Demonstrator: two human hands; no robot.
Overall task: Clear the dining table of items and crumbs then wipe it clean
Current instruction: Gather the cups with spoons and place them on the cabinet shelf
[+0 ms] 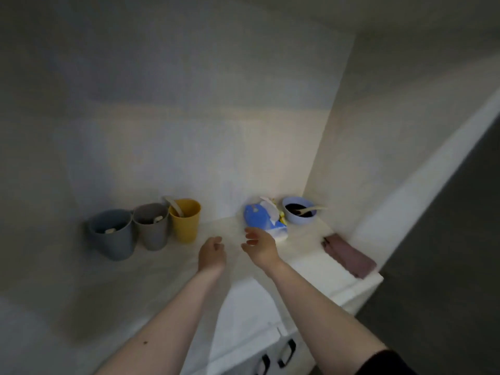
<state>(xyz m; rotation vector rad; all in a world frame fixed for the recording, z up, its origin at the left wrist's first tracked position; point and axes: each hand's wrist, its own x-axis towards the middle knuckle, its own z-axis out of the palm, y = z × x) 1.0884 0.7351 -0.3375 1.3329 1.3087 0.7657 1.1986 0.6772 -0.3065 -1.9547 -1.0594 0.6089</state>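
1. A pale, marbled countertop runs into a corner of plain white walls; the view is dim and blurred
2. Three smooth plastic cups stand in a touching row at the back left: a blue-grey cup with a small pale piece inside, a grey cup with a similar piece, and a yellow cup with a pale spoon leaning in it
3. A soft blue-and-white tissue pack lies at centre, a white sheet poking out of its top
4. Behind it sits a round lilac bowl with dark contents and a pale utensil resting across its rim
5. A folded mauve cloth lies near the right edge
6. The left hand hovers with fingers loosely curled, holding nothing
7. The right hand is open, fingers spread, just in front of the tissue pack, gripping nothing
8. White cabinet doors with dark handles sit below
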